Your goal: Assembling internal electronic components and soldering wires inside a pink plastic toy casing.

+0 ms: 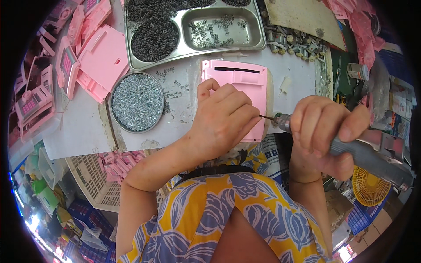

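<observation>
Head view: the right hand (324,127) grips a powered screwdriver (372,158), fingers wrapped round. The left hand (226,115) curls at the bit (268,117); how tightly, and whether on a screw, cannot be told. The pink housing (258,90) lies beneath it. Work appears partway; seated fasteners unconfirmed. Beyond, screws (137,101) and springs (155,38) lie loose, unused.

Yellow basket (372,187) at lower right, small jar (357,71) at upper right, blue crate (90,214) lower left
</observation>
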Available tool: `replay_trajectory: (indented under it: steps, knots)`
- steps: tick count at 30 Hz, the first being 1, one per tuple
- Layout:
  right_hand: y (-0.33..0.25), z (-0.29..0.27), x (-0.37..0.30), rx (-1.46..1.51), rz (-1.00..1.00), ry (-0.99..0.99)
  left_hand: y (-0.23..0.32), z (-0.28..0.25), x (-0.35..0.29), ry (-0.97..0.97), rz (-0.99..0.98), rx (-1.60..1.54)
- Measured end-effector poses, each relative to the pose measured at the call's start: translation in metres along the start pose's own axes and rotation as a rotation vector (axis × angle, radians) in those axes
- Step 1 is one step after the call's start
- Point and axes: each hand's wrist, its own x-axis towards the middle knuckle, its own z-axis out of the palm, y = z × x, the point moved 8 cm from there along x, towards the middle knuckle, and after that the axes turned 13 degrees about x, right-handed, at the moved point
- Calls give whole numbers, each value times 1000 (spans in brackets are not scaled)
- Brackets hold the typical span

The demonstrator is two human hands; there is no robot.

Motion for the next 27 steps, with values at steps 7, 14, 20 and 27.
replay_trajectory:
  steps: [7,14,20,27]
  knots:
    - [12,2,8,9,23,-10,-8,-3,-4,9,-15,74]
    - [9,-37,24,-97,-118,34,-55,-55,-4,35,-179,362]
    - [48,-75,30,-43,-138,67,-121,-98,-65,-387,-508,745]
    - [64,-70,30,-104,-78,58,-131,-103,-70,-249,-539,656]
